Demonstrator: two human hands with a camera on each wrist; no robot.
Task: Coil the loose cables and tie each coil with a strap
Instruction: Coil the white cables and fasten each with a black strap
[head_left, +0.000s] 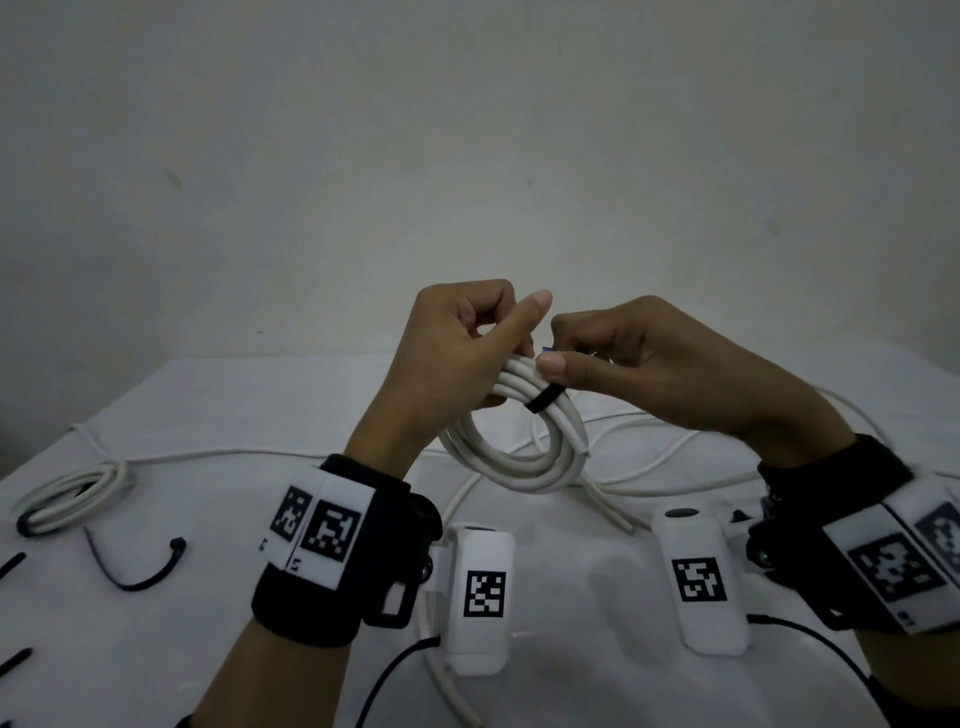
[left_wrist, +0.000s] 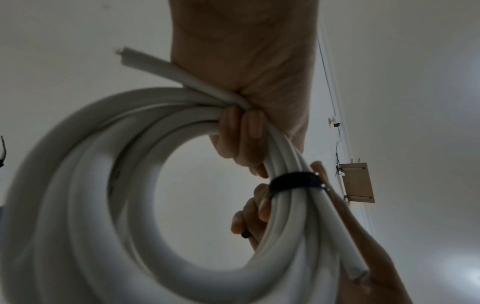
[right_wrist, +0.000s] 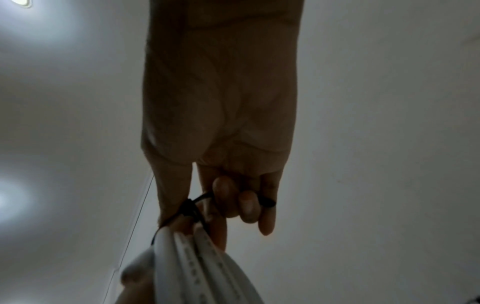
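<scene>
wrist cameras (head_left: 480, 592) sit nearest, above the white tabletop (head_left: 571, 597). loose black strap (head_left: 132, 571) lies at 9 o'clock, with a tied coil (head_left: 67, 496) beyond it. held above centre, the white cable coil (head_left: 514, 462) is gripped by the left hand (head_left: 457, 353), fingers curled round its strands. at 1 o'clock the right hand (head_left: 639, 364) pinches the black strap (head_left: 545, 399) wrapped round that coil. loose cable (head_left: 208, 456) trails behind.

A white table (head_left: 208, 405) stands in front of a plain gray wall (head_left: 467, 156). A small wooden board (left_wrist: 358, 183) hangs on the wall, with a thin black wire (left_wrist: 337, 142) above it.
</scene>
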